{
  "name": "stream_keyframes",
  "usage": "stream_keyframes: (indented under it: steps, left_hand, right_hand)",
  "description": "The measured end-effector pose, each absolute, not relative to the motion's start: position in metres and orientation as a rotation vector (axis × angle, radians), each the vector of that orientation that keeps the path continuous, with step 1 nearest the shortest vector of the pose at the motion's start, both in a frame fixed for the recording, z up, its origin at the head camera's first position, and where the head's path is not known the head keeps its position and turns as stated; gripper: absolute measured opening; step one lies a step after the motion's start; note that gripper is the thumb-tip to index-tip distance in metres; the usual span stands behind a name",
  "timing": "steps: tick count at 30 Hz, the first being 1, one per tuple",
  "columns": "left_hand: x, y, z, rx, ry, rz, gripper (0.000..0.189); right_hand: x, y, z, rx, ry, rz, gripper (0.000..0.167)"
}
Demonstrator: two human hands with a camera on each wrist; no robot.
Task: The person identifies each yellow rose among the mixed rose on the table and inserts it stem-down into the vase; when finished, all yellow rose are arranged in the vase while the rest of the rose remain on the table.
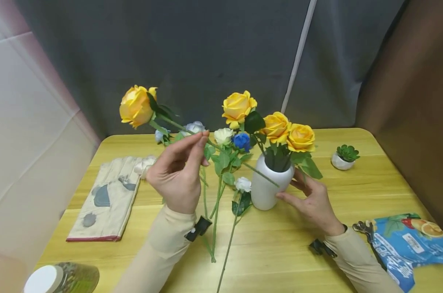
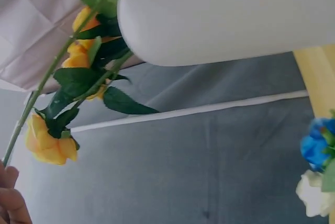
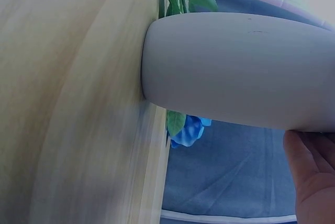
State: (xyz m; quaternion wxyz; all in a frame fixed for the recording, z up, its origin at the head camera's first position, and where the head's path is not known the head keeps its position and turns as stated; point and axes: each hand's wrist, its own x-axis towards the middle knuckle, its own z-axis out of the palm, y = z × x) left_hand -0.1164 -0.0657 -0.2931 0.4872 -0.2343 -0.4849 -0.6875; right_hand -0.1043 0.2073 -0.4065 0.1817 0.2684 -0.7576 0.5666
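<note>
My left hand (image 1: pixel 181 171) pinches the green stem of a yellow rose (image 1: pixel 136 106) between thumb and fingertips. The bloom points to the upper left, and the stem slants down to the right, its lower end in front of the white vase (image 1: pixel 267 189). Several yellow roses (image 1: pixel 301 138) lean out of the vase's mouth. At the vase's right side, my right hand (image 1: pixel 313 199) holds it with the thumb at the front and fingers behind. In the right wrist view, fingertips (image 3: pixel 301 150) touch the vase wall (image 3: pixel 235 72). The vase stands upright on the table.
Loose white, blue and pale flowers (image 1: pixel 242 141) lie on the wooden table (image 1: pixel 273 260) left of the vase. A folded cloth (image 1: pixel 111 199) and a white-lidded jar (image 1: pixel 76 276) are on the left. On the right are a potted succulent (image 1: pixel 344 158), scissors (image 1: pixel 366 230) and a blue packet (image 1: pixel 412 244).
</note>
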Motion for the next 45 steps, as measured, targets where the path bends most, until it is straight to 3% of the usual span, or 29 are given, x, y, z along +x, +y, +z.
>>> stream_keyframes:
  steps: [17,33,40,45]
  left_hand:
    - [-0.134,-0.059,-0.295,-0.511,-1.186,-1.606,0.009]
    - [-0.138,-0.03,-0.322,-0.886,-1.59,-1.501,0.009]
    - [-0.138,-0.027,-0.334,-1.068,-1.798,-1.395,0.012]
    - [-0.139,-0.028,-0.34,-1.144,-1.836,-1.359,0.013]
  right_hand:
    - [-0.104,0.207,-0.406,0.745,-2.157,1.596,0.08]
    - [-0.105,0.208,-0.406,0.746,-2.152,1.588,0.083]
    - [-0.104,0.208,-0.407,0.712,-2.18,1.592,0.072]
    - [-0.105,0.208,-0.407,0.745,-2.165,1.602,0.075]
